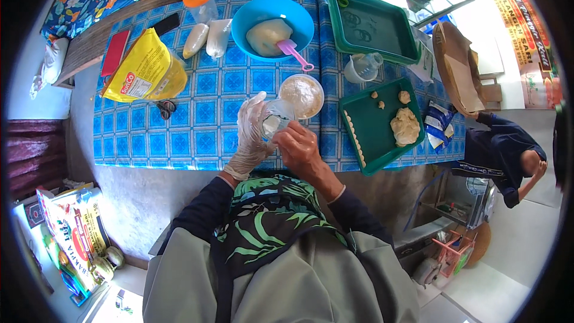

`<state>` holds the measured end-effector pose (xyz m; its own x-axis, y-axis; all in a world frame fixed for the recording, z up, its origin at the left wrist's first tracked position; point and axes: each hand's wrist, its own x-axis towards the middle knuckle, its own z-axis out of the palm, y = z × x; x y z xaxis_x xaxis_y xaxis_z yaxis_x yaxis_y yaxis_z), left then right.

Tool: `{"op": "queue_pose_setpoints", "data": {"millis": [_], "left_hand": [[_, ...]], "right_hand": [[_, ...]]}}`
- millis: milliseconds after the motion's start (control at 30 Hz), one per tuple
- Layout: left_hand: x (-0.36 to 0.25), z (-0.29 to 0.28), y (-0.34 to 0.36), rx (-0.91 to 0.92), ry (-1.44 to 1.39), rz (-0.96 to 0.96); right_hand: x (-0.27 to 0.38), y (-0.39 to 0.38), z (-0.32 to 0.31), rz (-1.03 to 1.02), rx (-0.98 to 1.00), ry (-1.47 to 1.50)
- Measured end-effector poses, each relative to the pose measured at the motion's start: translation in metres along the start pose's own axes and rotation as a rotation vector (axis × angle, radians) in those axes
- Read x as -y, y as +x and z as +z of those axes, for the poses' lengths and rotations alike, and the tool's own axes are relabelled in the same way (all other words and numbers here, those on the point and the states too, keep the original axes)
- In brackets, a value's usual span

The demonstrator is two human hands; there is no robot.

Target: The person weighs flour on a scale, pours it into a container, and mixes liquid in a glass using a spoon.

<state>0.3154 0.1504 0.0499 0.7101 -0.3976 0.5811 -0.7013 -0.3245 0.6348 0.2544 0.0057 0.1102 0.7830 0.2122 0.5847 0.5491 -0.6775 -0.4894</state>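
My left hand (250, 140), in a thin clear glove, is closed around a clear plastic cup (280, 109) with something white inside. My bare right hand (299, 146) has its fingers curled in against the cup's near right side; whatever they pinch is hidden. Just beyond the cup stands a round tub of white flour (302, 97). Farther back, a blue bowl (244, 15) contains pale dough (267, 34) and a pink spatula (290, 49) leaning out over the rim.
To the right, a green tray (376, 140) bears dough lumps (405, 127) and a row of small pieces. Behind it are a clear measuring jug (363, 67) and a larger green tray (373, 30). Leftward lie a yellow pouch (146, 69) and scissors (165, 108). A person (505, 152) is at far right.
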Motion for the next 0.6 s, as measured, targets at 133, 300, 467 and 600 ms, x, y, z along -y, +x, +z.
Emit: {"op": "queue_pose_setpoints", "data": {"millis": [133, 300, 467, 600], "left_hand": [[-0.003, -0.007, -0.003, 0.022, -0.013, -0.012], [0.002, -0.006, -0.005, 0.067, 0.059, 0.017], [-0.002, -0.003, -0.003, 0.055, 0.085, 0.005], [-0.002, 0.001, -0.004, -0.002, 0.052, -0.028]], "right_hand": [[0.004, 0.003, -0.011, 0.101, -0.060, 0.077], [0.000, -0.001, -0.004, 0.152, 0.021, -0.002], [0.011, -0.009, -0.003, 0.725, -0.237, 0.481], [0.006, -0.013, -0.017, 1.086, -0.489, 0.847]]}}
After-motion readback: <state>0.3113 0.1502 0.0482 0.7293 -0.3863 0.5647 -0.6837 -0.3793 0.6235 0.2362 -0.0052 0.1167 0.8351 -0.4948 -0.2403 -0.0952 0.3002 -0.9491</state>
